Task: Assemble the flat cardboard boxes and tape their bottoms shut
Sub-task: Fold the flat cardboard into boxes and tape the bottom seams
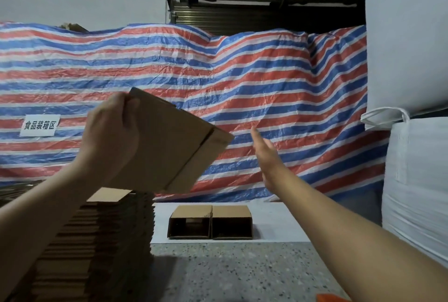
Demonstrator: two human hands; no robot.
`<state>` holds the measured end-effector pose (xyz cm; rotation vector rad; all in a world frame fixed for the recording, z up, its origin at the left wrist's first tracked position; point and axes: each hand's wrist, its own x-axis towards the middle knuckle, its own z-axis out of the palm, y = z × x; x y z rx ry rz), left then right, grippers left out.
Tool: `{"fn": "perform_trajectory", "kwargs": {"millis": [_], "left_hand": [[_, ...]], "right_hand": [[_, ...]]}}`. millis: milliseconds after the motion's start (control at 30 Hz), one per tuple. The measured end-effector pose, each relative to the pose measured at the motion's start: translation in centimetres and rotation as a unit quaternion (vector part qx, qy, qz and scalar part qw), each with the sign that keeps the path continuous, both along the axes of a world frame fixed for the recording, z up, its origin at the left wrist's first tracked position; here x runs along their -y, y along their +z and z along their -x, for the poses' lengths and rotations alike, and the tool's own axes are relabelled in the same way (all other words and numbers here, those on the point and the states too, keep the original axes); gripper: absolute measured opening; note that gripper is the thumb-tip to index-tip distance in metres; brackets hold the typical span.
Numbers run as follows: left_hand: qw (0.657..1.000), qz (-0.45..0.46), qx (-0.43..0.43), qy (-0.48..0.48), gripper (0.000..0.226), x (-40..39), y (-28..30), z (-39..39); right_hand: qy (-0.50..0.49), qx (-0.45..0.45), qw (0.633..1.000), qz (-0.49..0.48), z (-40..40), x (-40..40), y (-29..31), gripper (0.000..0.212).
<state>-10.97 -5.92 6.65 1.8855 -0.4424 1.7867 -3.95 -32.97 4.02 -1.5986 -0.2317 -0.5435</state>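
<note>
Two open boxes [210, 222] beside stack [106, 236]

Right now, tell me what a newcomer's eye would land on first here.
The red, white and blue striped tarp fills the whole background. In front of it the left hand holds a flat cardboard box raised and tilted, while the right hand reaches toward it, open. Below, a tall stack of flat boxes stands left of two assembled boxes.
</note>
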Motion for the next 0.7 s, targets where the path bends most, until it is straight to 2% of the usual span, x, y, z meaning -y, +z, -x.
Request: {"fn": "perform_trajectory", "kwargs": {"millis": [100,233,300,400,500,567,633,700], "left_hand": [[0.993,0.07,-0.066,-0.061,0.025,2.4,-0.2,0.1],[0.961,0.155,-0.149,-0.171,0.025,4.6,-2.0,-1.7],[0.927,0.194,-0.206,-0.245,0.023,5.2,-2.6,-2.4],[0.863,0.225,-0.312,-0.327,0.034,5.9,-4.0,-3.1],[0.806,0.263,-0.375,-0.375,0.039,6.6,-7.3,-3.9],[0.789,0.277,-0.393,-0.382,0.039,7.3,-10.4,-4.1],[0.779,0.291,-0.418,-0.366,0.035,8.1,-13.8,-4.4],[0.762,0.298,-0.453,-0.353,0.037,8.6,-17.0,-4.5]], "right_hand": [[0.01,0.035,0.999,-0.012,1.0,0.3,0.2,0.086],[-0.077,0.071,0.992,-0.073,2.2,1.8,-0.1,0.062],[-0.132,0.087,0.985,-0.069,2.4,2.7,-0.3,0.055],[-0.18,0.09,0.979,-0.045,2.9,3.8,-1.4,0.046],[-0.196,0.062,0.978,-0.023,3.3,4.7,-4.4,0.04],[-0.208,0.036,0.977,-0.023,3.5,5.1,-7.6,0.04],[-0.203,-0.031,0.978,-0.042,3.4,5.3,-11.4,0.037],[-0.195,-0.117,0.972,-0.066,3.3,5.4,-15.1,0.045]]}}
